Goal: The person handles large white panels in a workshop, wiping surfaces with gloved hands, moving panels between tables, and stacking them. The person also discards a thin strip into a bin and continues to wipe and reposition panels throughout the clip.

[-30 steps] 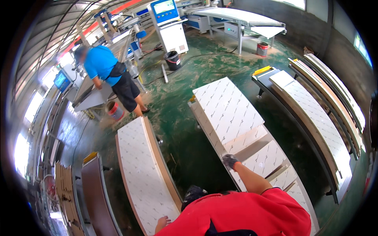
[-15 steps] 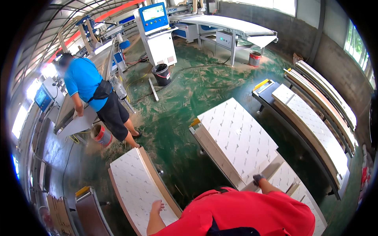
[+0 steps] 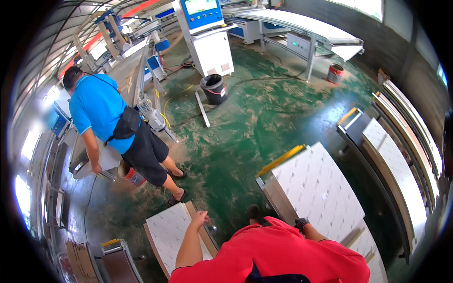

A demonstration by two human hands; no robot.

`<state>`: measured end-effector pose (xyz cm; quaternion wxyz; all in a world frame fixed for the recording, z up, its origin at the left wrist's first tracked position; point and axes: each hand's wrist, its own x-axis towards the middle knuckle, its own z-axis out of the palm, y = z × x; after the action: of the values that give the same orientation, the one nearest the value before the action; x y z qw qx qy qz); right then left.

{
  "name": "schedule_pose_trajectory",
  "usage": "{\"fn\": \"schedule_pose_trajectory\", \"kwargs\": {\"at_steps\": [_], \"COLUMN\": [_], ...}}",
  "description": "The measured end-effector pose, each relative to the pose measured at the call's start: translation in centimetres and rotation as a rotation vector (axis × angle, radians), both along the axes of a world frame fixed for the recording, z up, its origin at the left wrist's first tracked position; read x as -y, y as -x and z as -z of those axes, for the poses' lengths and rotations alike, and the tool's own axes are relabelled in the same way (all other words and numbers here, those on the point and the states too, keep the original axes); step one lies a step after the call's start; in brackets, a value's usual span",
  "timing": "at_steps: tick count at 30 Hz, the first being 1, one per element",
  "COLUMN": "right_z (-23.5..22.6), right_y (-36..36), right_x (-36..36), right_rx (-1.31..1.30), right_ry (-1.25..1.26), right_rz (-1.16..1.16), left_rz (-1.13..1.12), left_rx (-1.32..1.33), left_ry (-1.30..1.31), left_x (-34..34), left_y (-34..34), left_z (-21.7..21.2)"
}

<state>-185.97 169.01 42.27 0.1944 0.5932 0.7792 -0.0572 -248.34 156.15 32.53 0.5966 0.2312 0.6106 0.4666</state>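
Note:
My left hand (image 3: 200, 218) is bare and hangs over the right edge of a stack of white-faced boards (image 3: 169, 226). Its fingers are loosely bent and apart, with nothing seen in them. My right hand (image 3: 301, 223) wears a dark glove and is beside the left edge of a larger stack of white boards (image 3: 325, 188). The glove's fingers are too small and dark to read, and whether it touches the boards I cannot tell. Below the white top sheet, the larger stack shows brownish board edges, with a yellow bar (image 3: 281, 160) at its far end.
At the left, a person in a blue shirt (image 3: 96, 101) bends at a machine table, holding a pale panel (image 3: 104, 158). Ahead are a control cabinet (image 3: 205, 47), a black bucket (image 3: 213, 89) and a metal bar (image 3: 202, 109) on the green floor. More board stacks (image 3: 394, 172) stand right.
My view has moved forward. My left hand has come from over its stack to the edge; my right has moved along the larger stack's side. The other person has lowered an arm and turned.

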Motion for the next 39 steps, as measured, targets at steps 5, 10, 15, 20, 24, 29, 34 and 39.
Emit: {"fn": "schedule_pose_trajectory", "kwargs": {"at_steps": [5,10,15,20,24,29,34,39], "right_z": [-8.7,-17.9,-28.3,-26.3,-24.1,-25.7,-33.7,-46.9], "right_y": [19.8,37.2,50.5,44.8,38.6,51.5,52.4,44.9], "right_x": [-25.2,-46.8,-66.7,-81.8,-82.7,-89.7,-109.4,-129.9], "right_rx": [-0.654,-1.297,-1.418,-1.314,-1.38,-1.269,-1.097,-0.428], "right_ry": [0.105,0.243,0.093,-0.254,-0.116,-0.025,0.089,0.022], "right_rz": [0.444,0.339,0.456,1.076,1.279,1.465,1.311,0.754], "left_rz": [-0.07,0.316,0.285,0.337,0.411,0.414,0.613,0.63], "left_rx": [-0.072,-0.064,-0.198,-0.284,-0.409,-0.301,-0.595,-0.277], "left_ry": [0.121,0.36,0.236,0.07,-0.254,-0.21,-0.341,-0.171], "left_x": [-10.3,-24.7,-48.8,-80.6,-107.0,-131.2,-153.6,-167.9], "left_y": [12.3,20.0,34.6,46.6,50.9,51.2,48.1,42.7], "left_z": [0.0,1.1,2.4,-7.8,-21.5,-35.0,-44.5,-58.9]}}
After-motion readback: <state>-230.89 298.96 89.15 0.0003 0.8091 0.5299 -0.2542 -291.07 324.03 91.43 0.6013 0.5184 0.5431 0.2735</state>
